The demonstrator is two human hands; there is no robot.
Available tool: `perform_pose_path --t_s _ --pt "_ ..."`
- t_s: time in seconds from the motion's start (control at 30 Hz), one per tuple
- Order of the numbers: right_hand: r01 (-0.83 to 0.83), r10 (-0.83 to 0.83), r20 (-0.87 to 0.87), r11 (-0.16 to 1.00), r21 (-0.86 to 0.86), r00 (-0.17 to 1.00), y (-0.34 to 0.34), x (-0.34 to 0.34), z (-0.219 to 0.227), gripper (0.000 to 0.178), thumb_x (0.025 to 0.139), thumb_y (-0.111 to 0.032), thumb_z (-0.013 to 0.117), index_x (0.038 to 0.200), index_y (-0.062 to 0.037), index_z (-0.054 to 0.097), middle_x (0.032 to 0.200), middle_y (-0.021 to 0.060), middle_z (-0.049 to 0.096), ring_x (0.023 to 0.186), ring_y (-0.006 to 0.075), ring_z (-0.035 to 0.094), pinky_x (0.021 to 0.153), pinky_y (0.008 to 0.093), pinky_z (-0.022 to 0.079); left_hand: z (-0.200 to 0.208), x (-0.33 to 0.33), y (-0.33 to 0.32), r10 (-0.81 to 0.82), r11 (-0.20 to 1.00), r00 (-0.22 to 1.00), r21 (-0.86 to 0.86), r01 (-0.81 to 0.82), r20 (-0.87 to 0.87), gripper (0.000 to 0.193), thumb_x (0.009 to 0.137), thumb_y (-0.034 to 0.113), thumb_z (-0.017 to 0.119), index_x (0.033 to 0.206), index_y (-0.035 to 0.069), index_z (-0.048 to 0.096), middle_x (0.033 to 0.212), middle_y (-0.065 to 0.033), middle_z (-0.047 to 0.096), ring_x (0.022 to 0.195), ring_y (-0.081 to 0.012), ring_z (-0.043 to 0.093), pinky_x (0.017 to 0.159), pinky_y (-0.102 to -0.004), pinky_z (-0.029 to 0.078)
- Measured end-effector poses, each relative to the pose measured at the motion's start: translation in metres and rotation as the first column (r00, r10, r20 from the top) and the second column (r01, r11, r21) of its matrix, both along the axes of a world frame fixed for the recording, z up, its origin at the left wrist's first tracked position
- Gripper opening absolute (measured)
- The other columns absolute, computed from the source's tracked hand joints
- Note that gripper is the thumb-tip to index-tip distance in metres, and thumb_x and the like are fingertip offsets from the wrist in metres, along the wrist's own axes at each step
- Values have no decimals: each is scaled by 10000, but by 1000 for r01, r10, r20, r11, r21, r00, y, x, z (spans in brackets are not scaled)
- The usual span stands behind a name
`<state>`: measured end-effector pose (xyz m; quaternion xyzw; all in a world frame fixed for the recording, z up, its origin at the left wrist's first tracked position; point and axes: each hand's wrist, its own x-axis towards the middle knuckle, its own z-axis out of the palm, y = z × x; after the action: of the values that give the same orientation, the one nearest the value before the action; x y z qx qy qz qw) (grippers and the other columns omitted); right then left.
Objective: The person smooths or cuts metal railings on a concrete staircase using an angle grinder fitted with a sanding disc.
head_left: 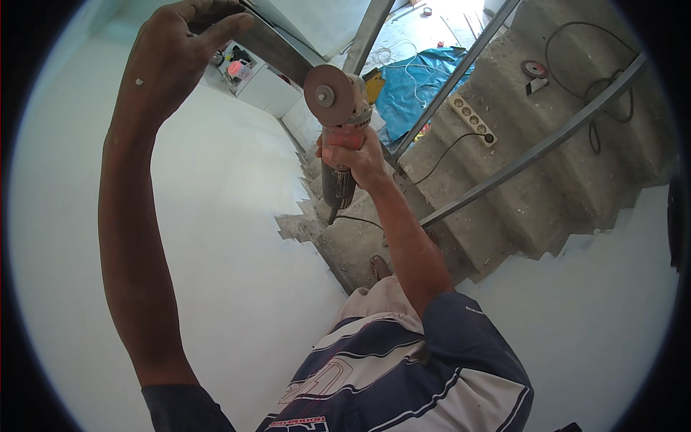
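Observation:
My right hand (pixel 350 160) is wrapped round the red and black body of an angle grinder (pixel 337 186). Its round, brownish disc (pixel 331 108) faces me, near the lower end of a grey metal bar (pixel 282 47); I cannot tell whether the two touch. Raised at the upper left, my left hand (pixel 176 54) grips that bar from above, its thumb along the near side and its other fingers partly hidden at the picture's edge. From the grinder's lower end a black cord (pixel 360 219) runs down to the steps.
Concrete stairs (pixel 497 191) surround me, crossed by a metal rail (pixel 533 144). A metal post (pixel 368 36) stands beyond the grinder. On the steps lie a power strip (pixel 471 121), a grinding disc (pixel 534 68) and a looped cable (pixel 594 126). Below is a blue tarp (pixel 417 83). White wall (pixel 216 237) at left.

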<state>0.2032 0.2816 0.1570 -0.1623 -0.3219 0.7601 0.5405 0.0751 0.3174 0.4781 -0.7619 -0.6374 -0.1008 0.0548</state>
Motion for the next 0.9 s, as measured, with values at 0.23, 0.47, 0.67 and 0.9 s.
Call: perform_pose_path --t_s 0.23,0.47,0.67,0.9 --pt "13 -12 16 1000 -3 1000 0 0 1 464 703 -71 832 1096 -19 590 931 67 675 763 142 663 683 310 576 1 5 0 45 998 992 -45 -40 117 541 933 428 744 1283 18 697 1204 -164 735 1174 -273 679 1067 -372 467" --pt "55 -58 92 998 39 994 -1 0 7 411 698 -104 799 1073 8 670 951 96 721 861 184 718 779 331 589 1 0 0 62 997 987 -50 -55 146 566 914 436 762 1281 10 696 1206 -168 733 1182 -284 676 1083 -376 467" --pt "67 -71 97 997 49 993 1 -1 2 380 710 -90 805 1058 0 680 950 82 724 853 171 710 769 320 581 2 2 0 76 996 986 -56 -69 150 571 911 439 764 1284 13 695 1212 -168 731 1185 -288 676 1082 -381 469" --pt "81 -86 111 995 55 990 1 -4 1 404 704 -94 827 1071 -5 681 948 79 727 849 167 709 770 320 582 2 -3 2 24 997 983 -78 -10 181 566 907 438 767 1284 21 698 1216 -165 731 1186 -286 676 1084 -382 469"
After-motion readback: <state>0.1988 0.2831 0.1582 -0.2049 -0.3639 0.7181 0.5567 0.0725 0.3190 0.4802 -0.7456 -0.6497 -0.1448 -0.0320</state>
